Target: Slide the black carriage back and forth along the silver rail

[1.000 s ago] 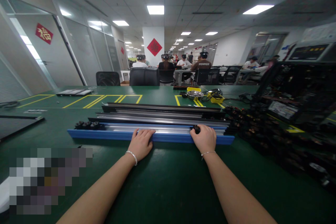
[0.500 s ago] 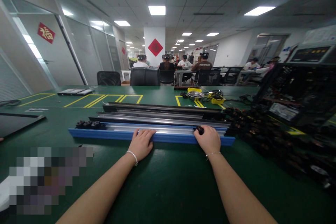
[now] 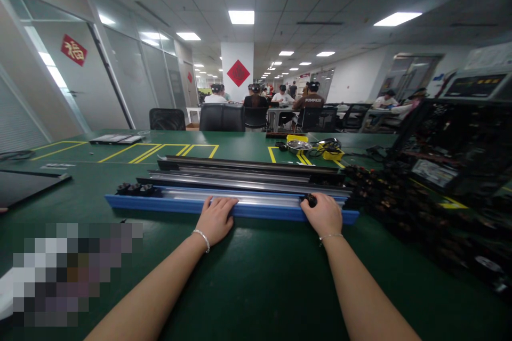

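A long blue rail [image 3: 256, 212] with a shiny silver channel lies across the green table in front of me. My left hand [image 3: 216, 218] grips its near wall around the middle, fingers over the top edge and thumb on the near side. Toward the rail's right end, my right hand [image 3: 325, 213] is closed on a small round black part [image 3: 311, 200] in the channel. The fingers hide much of this part, so its kind is unclear. Several similar black parts [image 3: 135, 188] sit at the channel's left end.
Behind the blue rail lie several dark rails [image 3: 248, 165]. A heap of black parts [image 3: 404, 202] spreads to the right, beside a dark open-fronted case [image 3: 444, 144]. Farther back are a metal bowl [image 3: 298, 146] and yellow containers [image 3: 333, 153]. A flat black panel [image 3: 32, 189] lies left.
My right hand has shifted slightly to the right along the rail with the black part. My left hand stays in place on the near wall.
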Demonstrator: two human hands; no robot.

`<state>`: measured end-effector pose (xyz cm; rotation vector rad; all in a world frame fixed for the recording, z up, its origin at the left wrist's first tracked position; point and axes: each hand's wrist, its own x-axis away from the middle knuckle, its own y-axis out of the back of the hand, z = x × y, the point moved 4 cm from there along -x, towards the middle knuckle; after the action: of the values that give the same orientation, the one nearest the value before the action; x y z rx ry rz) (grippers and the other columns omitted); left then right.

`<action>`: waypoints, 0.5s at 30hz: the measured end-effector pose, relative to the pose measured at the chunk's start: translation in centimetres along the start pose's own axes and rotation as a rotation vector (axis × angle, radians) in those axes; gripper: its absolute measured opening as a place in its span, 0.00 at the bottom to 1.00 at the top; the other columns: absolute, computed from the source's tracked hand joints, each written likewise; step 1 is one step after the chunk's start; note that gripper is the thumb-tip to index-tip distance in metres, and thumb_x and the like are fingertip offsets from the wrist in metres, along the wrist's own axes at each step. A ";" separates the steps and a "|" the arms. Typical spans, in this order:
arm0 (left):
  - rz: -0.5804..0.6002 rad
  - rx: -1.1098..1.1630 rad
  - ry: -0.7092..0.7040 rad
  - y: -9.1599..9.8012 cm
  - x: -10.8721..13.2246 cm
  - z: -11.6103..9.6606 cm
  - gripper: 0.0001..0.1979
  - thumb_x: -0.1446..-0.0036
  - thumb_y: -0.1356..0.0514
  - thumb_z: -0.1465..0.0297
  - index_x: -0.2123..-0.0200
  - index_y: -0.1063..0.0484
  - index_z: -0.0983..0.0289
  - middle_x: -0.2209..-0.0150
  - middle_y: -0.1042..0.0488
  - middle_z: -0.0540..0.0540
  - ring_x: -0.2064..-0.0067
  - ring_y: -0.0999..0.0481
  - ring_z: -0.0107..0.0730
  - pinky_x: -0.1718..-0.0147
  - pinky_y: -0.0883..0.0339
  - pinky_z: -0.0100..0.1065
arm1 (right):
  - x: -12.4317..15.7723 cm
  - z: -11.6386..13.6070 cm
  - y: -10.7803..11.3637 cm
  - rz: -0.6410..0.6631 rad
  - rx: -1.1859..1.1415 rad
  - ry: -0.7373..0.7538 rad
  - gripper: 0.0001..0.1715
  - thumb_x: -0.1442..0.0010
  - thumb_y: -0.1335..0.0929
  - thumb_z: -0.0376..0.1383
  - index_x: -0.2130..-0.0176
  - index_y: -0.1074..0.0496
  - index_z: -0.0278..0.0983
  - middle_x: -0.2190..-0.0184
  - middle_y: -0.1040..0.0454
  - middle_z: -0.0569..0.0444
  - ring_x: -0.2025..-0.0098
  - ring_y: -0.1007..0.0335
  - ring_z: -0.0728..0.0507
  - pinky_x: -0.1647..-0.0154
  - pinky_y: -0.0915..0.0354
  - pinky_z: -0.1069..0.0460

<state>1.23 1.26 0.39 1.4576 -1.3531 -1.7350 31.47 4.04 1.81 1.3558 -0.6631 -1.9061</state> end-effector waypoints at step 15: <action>-0.006 -0.007 -0.002 0.1 0.0 0.0 0.23 0.50 0.47 0.71 0.49 0.38 0.54 0.50 0.30 0.50 0.48 0.35 0.37 0.42 0.59 0.48 | -0.2 -0.9 0.3 -0.022 0.050 -0.035 0.14 0.52 0.39 0.41 0.70 0.29 0.36 0.70 0.27 0.50 0.64 0.35 0.41 0.61 0.44 0.49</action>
<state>1.21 1.20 0.43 1.4586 -1.3433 -1.7435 32.45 4.00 1.86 1.3686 -0.7198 -1.9468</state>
